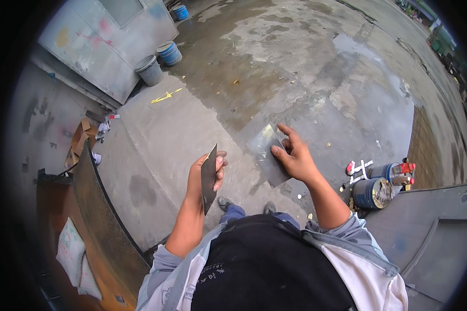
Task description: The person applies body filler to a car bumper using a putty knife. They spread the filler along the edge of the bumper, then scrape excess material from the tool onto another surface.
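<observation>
My left hand (196, 172) is closed around a thin dark scraper plate (208, 180), held upright and nearly edge-on. A pale smear runs along its upper edge, and my fingertips show past its right side. In my right hand (300, 159), a flat grey rectangular scraper plate (270, 167) is gripped along its right side, the thumb lying on its face. Its upper part carries a whitish, shiny patch. The index finger of that hand stretches out beyond the plate. The two plates are apart, both held above the concrete floor (155, 145).
Blue buckets (371, 194) and red-topped containers (403, 168) stand at right, beside a grey panel (441, 243). At far left are a grey bucket (149, 70), a blue bucket (169, 53) and a paint-marked metal panel (104, 46). A curved brown panel (101, 207) and white sacks (70, 246) lie at lower left.
</observation>
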The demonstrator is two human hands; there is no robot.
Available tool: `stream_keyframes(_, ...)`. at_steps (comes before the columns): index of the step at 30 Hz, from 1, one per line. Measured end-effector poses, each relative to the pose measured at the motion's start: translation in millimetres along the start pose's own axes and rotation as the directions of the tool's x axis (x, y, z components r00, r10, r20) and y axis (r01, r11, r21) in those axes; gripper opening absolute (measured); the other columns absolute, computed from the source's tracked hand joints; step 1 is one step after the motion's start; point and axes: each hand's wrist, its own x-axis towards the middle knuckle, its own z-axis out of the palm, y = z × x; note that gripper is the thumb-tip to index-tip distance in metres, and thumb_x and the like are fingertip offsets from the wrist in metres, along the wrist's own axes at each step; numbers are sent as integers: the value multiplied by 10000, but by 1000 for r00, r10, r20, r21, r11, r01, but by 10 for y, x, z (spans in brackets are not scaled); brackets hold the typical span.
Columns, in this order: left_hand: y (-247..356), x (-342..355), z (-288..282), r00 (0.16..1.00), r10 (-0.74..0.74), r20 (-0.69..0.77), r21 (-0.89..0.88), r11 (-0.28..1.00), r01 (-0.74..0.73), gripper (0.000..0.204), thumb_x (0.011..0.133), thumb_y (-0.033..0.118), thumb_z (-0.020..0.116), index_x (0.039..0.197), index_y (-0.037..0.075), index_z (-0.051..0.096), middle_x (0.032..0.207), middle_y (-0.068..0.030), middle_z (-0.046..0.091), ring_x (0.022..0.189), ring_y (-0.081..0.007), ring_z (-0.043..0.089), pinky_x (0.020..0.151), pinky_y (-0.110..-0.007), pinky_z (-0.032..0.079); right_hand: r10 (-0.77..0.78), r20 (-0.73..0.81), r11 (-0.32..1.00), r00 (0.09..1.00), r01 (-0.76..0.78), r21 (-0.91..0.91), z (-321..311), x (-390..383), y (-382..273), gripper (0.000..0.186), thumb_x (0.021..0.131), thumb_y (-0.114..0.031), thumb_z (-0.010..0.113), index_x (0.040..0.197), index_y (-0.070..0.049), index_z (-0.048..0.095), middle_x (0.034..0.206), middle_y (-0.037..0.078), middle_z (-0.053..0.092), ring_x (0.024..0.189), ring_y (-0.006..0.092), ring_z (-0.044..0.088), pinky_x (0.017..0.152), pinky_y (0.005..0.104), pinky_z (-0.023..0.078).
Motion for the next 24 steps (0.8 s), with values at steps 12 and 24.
stream_keyframes(12, -410, 203, -76, 989, -108, 103, -169, 978, 125, 212, 969, 244, 583, 914, 51, 517, 649, -30, 455, 492, -126, 473, 326, -254, 358, 29, -35, 997, 999, -26, 74, -36, -186, 182, 614, 883, -216, 656, 1427, -109, 391, 764, 120, 601, 707, 281, 610, 695, 388, 487)
stream_keyframes(24, -407, 223, 137, 988, -138, 75, 75, 988, 132, 393, 933, 213, 623, 1167, -84, 517, 764, -98, 535, 473, -131, 490, 362, -246, 366, 130, -88, 961, 988, -104, 255, -36, -263, 419, 599, 894, -224, 662, 1422, -110, 404, 797, 90, 626, 758, 175, 607, 727, 333, 487)
